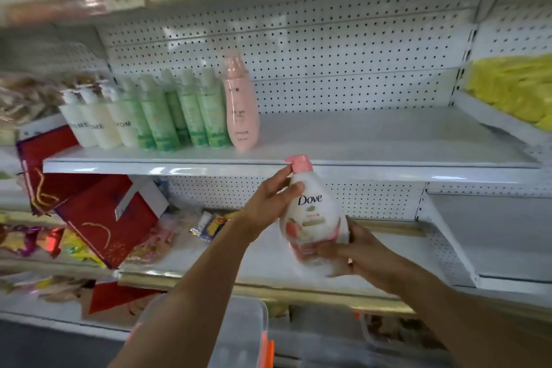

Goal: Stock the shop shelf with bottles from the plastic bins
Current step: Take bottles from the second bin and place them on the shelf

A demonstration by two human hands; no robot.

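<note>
Reading "Dove", pink-capped bottle (313, 212) gripped by both hands.

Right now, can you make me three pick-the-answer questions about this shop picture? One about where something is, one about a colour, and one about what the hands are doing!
1. Where does the tall pink bottle stand on the white metal shelf?
A. right of the green bottles
B. left of the cream bottles
C. lying in a bin

2. What colour is the pump top of the white Dove bottle?
A. green
B. pink
C. yellow

3. How is the Dove bottle held?
A. by no hand
B. by one hand
C. by both hands

Answers:
1 A, it ends the row beside the green bottles.
2 B, the pump is pink.
3 C, the left hand grips its neck and the right hand its base.
</note>
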